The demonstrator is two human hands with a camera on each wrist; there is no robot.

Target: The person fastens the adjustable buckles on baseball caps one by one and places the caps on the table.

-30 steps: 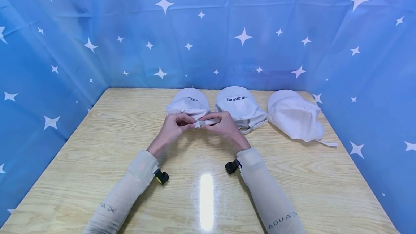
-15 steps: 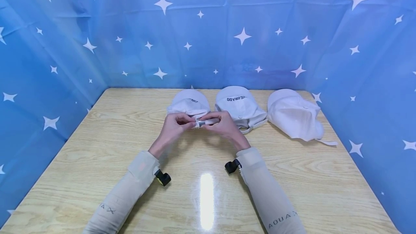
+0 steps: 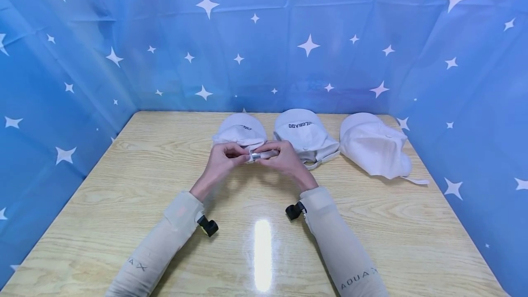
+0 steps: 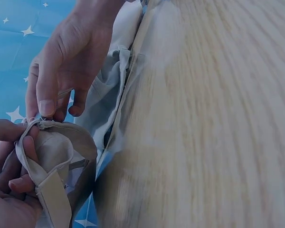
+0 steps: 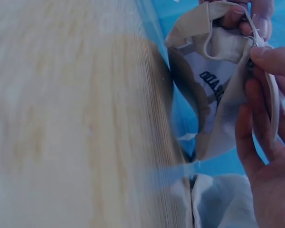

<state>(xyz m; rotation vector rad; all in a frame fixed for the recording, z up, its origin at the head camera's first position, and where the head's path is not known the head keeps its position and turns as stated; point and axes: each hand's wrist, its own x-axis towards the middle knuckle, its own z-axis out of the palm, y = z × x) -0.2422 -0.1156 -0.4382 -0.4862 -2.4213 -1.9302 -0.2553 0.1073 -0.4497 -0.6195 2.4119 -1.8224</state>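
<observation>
A white cap with dark lettering sits at the left of a row, its back opening toward me. My left hand pinches the rear edge of this cap beside the strap opening; in the left wrist view its fingers reach inside the cap's rim. With thumb and fingertips, my right hand holds the cap's strap at its small metal buckle. In the right wrist view the strap's loose end runs down past the right palm. The fingertips partly hide the buckle.
Two more white caps stand to the right: a middle cap with lettering and a far-right cap whose strap hangs loose onto the table. The wooden table ends at a blue star-patterned curtain.
Both hands keep nearly the same place and grip. The left hand and wrist have shifted very slightly to the right, and the metal of the buckle catches more light.
</observation>
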